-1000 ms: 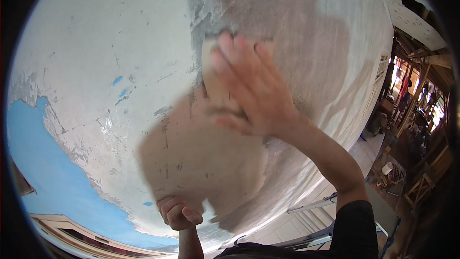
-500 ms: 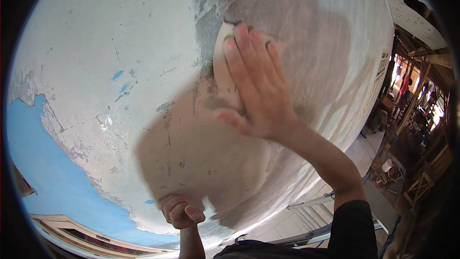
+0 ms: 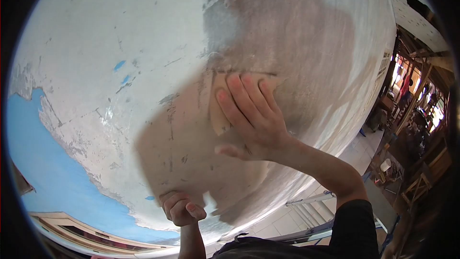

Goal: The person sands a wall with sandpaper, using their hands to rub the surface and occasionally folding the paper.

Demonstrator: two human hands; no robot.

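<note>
Scuffed-up wall point(image 3: 143, 29) here, whitish on one side and brownish grey on the other, and a thin tan sheet point(image 3: 219, 112) sits against it, well in from the edges, near where the tones meet. Person's right hand point(image 3: 258, 127) is laid out flat on the sheet, thumb sticking off it. Left hand point(image 3: 182, 208) is loosely balled up near the wall's bottom edge, can't tell if anything's inside. Blue paint point(image 3: 62, 153) runs by the lower-left edge. Past the right edge: cluttered wooden framing point(image 3: 414, 98).
</note>
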